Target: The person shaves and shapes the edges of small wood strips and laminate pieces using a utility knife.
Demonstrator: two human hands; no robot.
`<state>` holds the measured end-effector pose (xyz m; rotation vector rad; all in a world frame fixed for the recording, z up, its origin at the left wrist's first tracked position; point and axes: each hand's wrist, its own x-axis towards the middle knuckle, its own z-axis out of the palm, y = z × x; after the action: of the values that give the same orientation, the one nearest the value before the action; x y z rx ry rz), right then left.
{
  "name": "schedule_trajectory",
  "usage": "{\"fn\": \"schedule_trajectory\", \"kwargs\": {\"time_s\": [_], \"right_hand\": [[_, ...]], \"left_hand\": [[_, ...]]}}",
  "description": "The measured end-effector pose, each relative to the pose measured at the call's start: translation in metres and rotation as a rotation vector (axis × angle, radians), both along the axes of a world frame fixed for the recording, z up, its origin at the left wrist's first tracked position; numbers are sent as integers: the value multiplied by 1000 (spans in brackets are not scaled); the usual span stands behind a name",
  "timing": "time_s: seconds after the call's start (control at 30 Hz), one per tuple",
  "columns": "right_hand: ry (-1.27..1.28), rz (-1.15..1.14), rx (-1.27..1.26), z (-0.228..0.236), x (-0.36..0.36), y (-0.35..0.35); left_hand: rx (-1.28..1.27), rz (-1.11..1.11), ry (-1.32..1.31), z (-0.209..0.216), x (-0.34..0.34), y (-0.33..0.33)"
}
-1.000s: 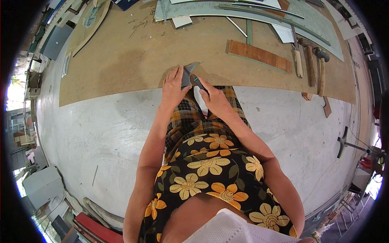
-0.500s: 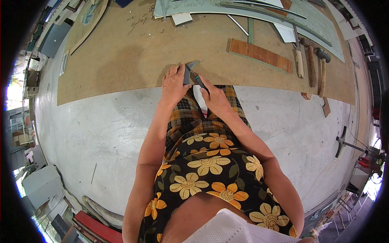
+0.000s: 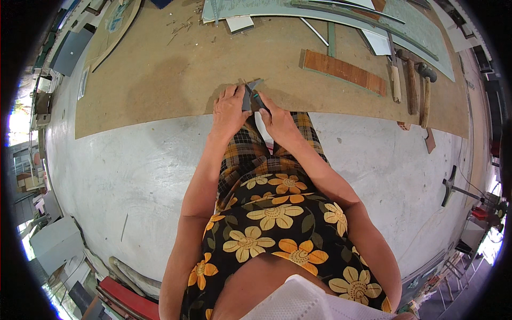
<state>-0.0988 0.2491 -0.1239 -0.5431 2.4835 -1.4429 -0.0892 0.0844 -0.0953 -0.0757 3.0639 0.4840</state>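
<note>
Head view looks straight down your flowered dress to both hands at the near edge of the brown board (image 3: 176,69) lying on the grey concrete floor (image 3: 133,176). Your left hand (image 3: 229,109) lies flat, fingers (image 3: 230,95) spread and pressed down on the board beside a small grey piece (image 3: 248,95). Your right hand (image 3: 276,120) is clenched around a thin green-handled tool (image 3: 256,98), whose tip meets that grey piece just beside your left fingertips; what kind of tool it is, you cannot tell, since your hand covers most of it. The board's near edge runs just under your wrists, with bare floor on either side of your arms.

Farther out on the board, a reddish wooden strip (image 3: 344,72) lies to the right, well apart from your hands. Beyond it, two hammers (image 3: 418,88) with wooden handles rest near the board's right end. Along the far edge, pale green sheets (image 3: 341,13) and long thin strips overlap, cut off by the top of the picture. Small chips (image 3: 184,29) lie scattered at the far left.
</note>
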Motion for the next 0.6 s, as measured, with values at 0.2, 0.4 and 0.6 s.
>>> {"fn": "schedule_trajectory", "kwargs": {"time_s": [0.2,0.4,0.6], "right_hand": [[-109,6,33,3,-6,-4],[-229,-1,29,16,5,10],[-138,13,24,0,-9,-1]], "left_hand": [[-22,15,-19,1,-1,-2],[-6,5,57,-6,0,-3],[-32,-2,47,-6,-1,-5]]}}
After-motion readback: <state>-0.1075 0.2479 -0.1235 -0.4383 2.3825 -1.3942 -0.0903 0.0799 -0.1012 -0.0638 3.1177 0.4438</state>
